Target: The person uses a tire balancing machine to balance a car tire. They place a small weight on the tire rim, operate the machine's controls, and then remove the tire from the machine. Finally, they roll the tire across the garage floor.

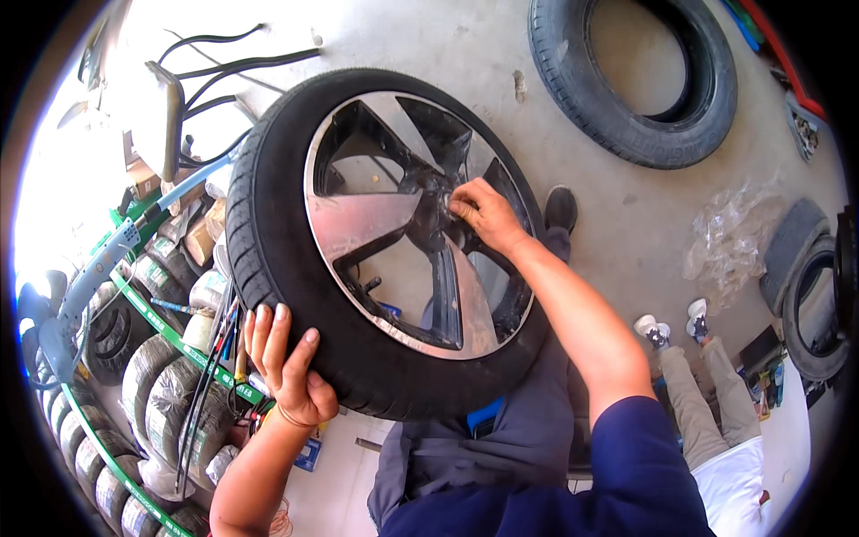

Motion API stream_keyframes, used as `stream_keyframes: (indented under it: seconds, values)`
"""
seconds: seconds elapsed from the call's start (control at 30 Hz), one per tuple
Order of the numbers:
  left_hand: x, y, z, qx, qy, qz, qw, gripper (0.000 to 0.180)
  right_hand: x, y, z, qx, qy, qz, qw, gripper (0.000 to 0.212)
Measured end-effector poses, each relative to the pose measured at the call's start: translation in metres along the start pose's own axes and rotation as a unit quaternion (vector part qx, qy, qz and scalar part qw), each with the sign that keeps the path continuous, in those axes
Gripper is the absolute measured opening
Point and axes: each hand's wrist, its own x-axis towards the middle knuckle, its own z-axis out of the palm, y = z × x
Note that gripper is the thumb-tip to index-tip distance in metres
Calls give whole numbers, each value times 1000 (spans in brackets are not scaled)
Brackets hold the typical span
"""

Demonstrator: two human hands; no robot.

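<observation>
A black tyre [284,237] mounted on a silver and black alloy wheel [369,220] stands tilted in front of my legs, its spoked face toward me. My left hand [291,371] rests at the tyre's lower left edge, with its fingers stretched out and apart against the rubber. At the hub in the wheel's middle, my right hand [486,215] has its fingers pinched together. Whatever lies between those fingertips is hidden or too small to name. My right forearm crosses over the rim's right side.
Another tyre [667,134] lies flat on the floor at the far right. Wrapped tyres [165,394] fill green racks on the left, below a blue-grey machine arm [98,259]. Clear plastic wrapping [725,237] lies on the right, near another person's legs [693,394].
</observation>
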Motion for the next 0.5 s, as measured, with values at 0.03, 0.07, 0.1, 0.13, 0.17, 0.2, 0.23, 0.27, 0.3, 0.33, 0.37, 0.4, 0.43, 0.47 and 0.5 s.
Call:
stream_keyframes:
  seconds: [0.03,0.07,0.1,0.13,0.17,0.2,0.23,0.27,0.3,0.33,0.37,0.4,0.43,0.47,0.5]
  values:
    - [-4,-1,2,-1,-3,-1,1000,38,7,0,-8,-3,0,-4,1000,27]
    - [-6,-2,2,-4,-3,0,1000,38,14,0,-16,-17,-67,11,998,28]
    - [-9,-2,4,-6,-4,0,1000,38,21,2,-22,-30,-134,26,990,29]
    - [-9,-2,5,-15,5,-6,1000,38,30,3,-19,13,-75,32,997,34]
    - [-9,-4,6,-14,6,-8,1000,38,41,6,-23,61,-13,76,995,37]
    - [-10,-3,6,-15,1,-3,1000,38,53,15,-23,49,38,32,998,42]
    - [-11,-4,5,-15,-4,2,1000,38,67,17,-20,39,87,-12,995,47]
    - [-14,-4,3,-13,-8,0,1000,38,76,19,-16,18,165,-29,986,52]
    - [-14,-4,3,-7,-10,-5,1000,38,88,10,-5,1,240,-50,969,56]
    - [-9,-3,5,-10,0,-1,1000,38,85,10,24,-71,193,-66,976,63]
    - [-8,-4,5,-13,9,2,1000,39,79,10,50,-142,143,-81,976,70]
    - [-9,-4,5,-14,9,2,1000,39,76,12,51,-91,136,-30,986,71]
    - [-8,-7,6,-26,15,-4,1000,38,74,14,48,-42,131,22,990,72]
    - [-9,-9,5,-24,10,-7,1000,38,77,15,46,-19,100,23,995,72]
    - [-6,-12,7,-25,11,-3,1000,37,81,21,37,42,106,50,992,71]
